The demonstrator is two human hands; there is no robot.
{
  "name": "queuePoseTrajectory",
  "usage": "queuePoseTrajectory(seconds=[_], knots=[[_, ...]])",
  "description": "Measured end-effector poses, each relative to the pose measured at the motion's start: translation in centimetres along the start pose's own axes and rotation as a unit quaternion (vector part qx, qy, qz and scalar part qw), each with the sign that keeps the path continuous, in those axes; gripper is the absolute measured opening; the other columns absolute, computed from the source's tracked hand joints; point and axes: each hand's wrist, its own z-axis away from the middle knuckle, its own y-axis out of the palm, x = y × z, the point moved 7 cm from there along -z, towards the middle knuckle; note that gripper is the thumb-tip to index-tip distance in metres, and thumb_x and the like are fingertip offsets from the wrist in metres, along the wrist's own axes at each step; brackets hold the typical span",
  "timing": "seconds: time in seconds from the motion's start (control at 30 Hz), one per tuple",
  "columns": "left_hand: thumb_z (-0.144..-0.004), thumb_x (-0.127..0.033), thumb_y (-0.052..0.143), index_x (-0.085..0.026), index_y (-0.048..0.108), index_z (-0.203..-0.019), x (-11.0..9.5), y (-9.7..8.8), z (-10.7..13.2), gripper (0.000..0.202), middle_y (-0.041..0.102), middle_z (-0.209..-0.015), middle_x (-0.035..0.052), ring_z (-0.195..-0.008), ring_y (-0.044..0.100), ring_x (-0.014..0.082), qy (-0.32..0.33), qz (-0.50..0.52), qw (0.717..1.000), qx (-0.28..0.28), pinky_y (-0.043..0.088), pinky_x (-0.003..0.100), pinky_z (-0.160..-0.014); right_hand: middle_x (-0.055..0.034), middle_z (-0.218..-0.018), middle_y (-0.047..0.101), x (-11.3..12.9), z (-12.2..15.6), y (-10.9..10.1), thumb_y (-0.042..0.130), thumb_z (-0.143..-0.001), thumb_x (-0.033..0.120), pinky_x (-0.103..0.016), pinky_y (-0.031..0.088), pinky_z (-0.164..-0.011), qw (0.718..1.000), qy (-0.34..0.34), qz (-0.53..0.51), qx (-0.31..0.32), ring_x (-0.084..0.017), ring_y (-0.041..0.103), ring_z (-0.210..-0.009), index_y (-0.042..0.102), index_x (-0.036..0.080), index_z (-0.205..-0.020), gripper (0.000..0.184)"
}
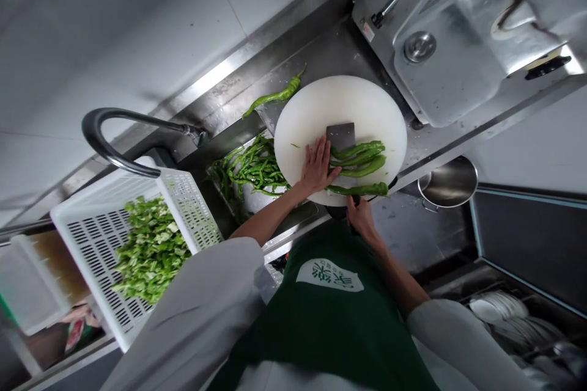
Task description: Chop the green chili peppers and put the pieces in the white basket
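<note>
A round white cutting board (302,110) lies over the counter and the edge of the sink. Several long green peppers (362,165) lie side by side on it, over the broad flat blade of a cleaver (340,133). My left hand (316,168) lies flat with fingers stretched out, touching the ends of the peppers and the board beside the blade. At the board's near edge, my right hand (361,215) is closed around the cleaver's dark handle. Peppers hide part of the blade.
Many thin green peppers (257,165) fill the sink left of the board. One pepper (275,96) lies behind it. A white basket (186,208) of chopped green pieces stands at left under a curved faucet (103,116). Metal equipment (458,61) and a steel pot (452,183) are at right.
</note>
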Motion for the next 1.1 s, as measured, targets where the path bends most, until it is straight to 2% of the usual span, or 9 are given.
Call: queuePoseTrajectory(seconds=[0.2, 0.33, 0.47, 0.57, 0.67, 0.73, 0.8, 0.97, 1.1], knots=[[-0.106, -0.065, 0.024, 0.000, 0.015, -0.168, 0.0, -0.3, 0.0, 0.090, 0.009, -0.175, 0.0245, -0.165, -0.001, 0.0347, -0.017, 0.006, 1.000, -0.009, 0.001, 0.060, -0.132, -0.0105, -0.064, 0.069, 1.4, -0.9, 2.6, 0.043, -0.103, 0.051, -0.031, 0.048, -0.060, 0.998, 0.003, 0.038, -0.042, -0.025, 0.068, -0.063, 0.070, 0.014, -0.099, 0.046], [-0.108, -0.061, 0.025, -0.004, 0.020, -0.168, 0.1, -0.3, -0.1, 0.083, 0.009, -0.176, 0.0220, -0.165, 0.002, 0.0332, -0.033, 0.002, 0.999, -0.012, -0.001, 0.061, -0.132, -0.0091, -0.066, 0.070, 2.0, -0.9, 3.0, 0.045, -0.102, 0.047, -0.030, 0.049, -0.058, 0.999, -0.001, 0.033, -0.032, -0.025, 0.069, -0.063, 0.070, 0.016, -0.102, 0.040], [-0.109, -0.057, 0.024, -0.012, 0.025, -0.169, 0.2, -0.9, 0.0, 0.075, 0.010, -0.177, 0.0171, -0.166, 0.005, 0.0325, -0.060, 0.003, 0.998, -0.010, -0.001, 0.063, -0.131, -0.0042, -0.059, 0.066, 2.7, -0.5, 1.2, 0.047, -0.101, 0.048, -0.031, 0.049, -0.055, 0.999, -0.017, 0.014, -0.026, -0.023, 0.065, -0.052, 0.066, 0.019, -0.099, 0.035], [-0.109, -0.056, 0.020, -0.012, 0.025, -0.169, -0.5, -2.3, 0.1, 0.074, 0.010, -0.178, 0.0156, -0.165, 0.002, 0.0338, -0.064, -0.004, 0.998, -0.024, -0.001, 0.066, -0.130, -0.0017, -0.055, 0.063, 3.4, -0.4, -0.2, 0.049, -0.101, 0.051, -0.030, 0.047, -0.051, 0.999, -0.036, 0.007, -0.029, -0.020, 0.061, -0.045, 0.062, 0.021, -0.092, 0.034], [-0.107, -0.066, 0.023, -0.010, 0.021, -0.170, -2.9, -3.2, -0.1, 0.084, 0.008, -0.177, 0.0172, -0.165, 0.002, 0.0353, 0.013, -0.013, 1.000, -0.018, 0.001, 0.065, -0.130, -0.0008, -0.051, 0.060, 4.0, -0.7, -0.9, 0.050, -0.101, 0.049, -0.029, 0.046, -0.047, 0.999, -0.042, -0.005, -0.017, -0.020, 0.060, -0.043, 0.058, 0.022, -0.086, 0.032], [-0.103, -0.073, 0.028, -0.011, 0.022, -0.170, -4.5, -3.2, -0.3, 0.091, 0.008, -0.177, 0.0182, -0.165, 0.004, 0.0378, 0.073, -0.022, 0.997, 0.001, 0.005, 0.065, -0.130, 0.0000, -0.051, 0.059, 4.5, -0.7, -1.2, 0.050, -0.101, 0.046, -0.029, 0.045, -0.044, 0.999, -0.043, -0.021, -0.002, -0.019, 0.058, -0.041, 0.057, 0.022, -0.085, 0.029], [-0.102, -0.074, 0.032, -0.014, 0.024, -0.170, -5.2, -2.9, -0.9, 0.091, 0.009, -0.177, 0.0175, -0.164, 0.006, 0.0407, 0.095, -0.032, 0.995, 0.013, 0.009, 0.066, -0.130, 0.0009, -0.050, 0.058, 5.1, -0.4, -1.7, 0.051, -0.101, 0.045, -0.028, 0.044, -0.042, 0.998, -0.047, -0.030, 0.006, -0.019, 0.057, -0.039, 0.055, 0.023, -0.084, 0.028], [-0.109, -0.055, 0.026, -0.022, 0.024, -0.170, -3.5, -2.5, -3.4, 0.069, 0.013, -0.178, 0.0118, -0.164, 0.012, 0.0391, 0.084, -0.038, 0.995, 0.028, 0.016, 0.071, -0.127, 0.0029, -0.048, 0.056, 5.3, 2.2, -4.5, 0.054, -0.099, 0.045, -0.027, 0.042, -0.041, 0.998, -0.041, -0.027, 0.039, -0.017, 0.056, -0.039, 0.050, 0.025, -0.077, 0.030], [-0.111, -0.047, 0.024, -0.024, 0.024, -0.170, -0.9, -2.1, -4.9, 0.064, 0.022, -0.176, 0.0120, -0.163, 0.021, 0.0343, 0.070, -0.007, 0.996, 0.049, 0.024, 0.067, -0.127, 0.0037, -0.048, 0.057, 2.6, 6.2, -8.8, 0.056, -0.094, 0.052, -0.026, 0.039, -0.039, 0.997, -0.043, 0.020, 0.063, -0.017, 0.056, -0.037, 0.046, 0.027, -0.074, 0.034]])
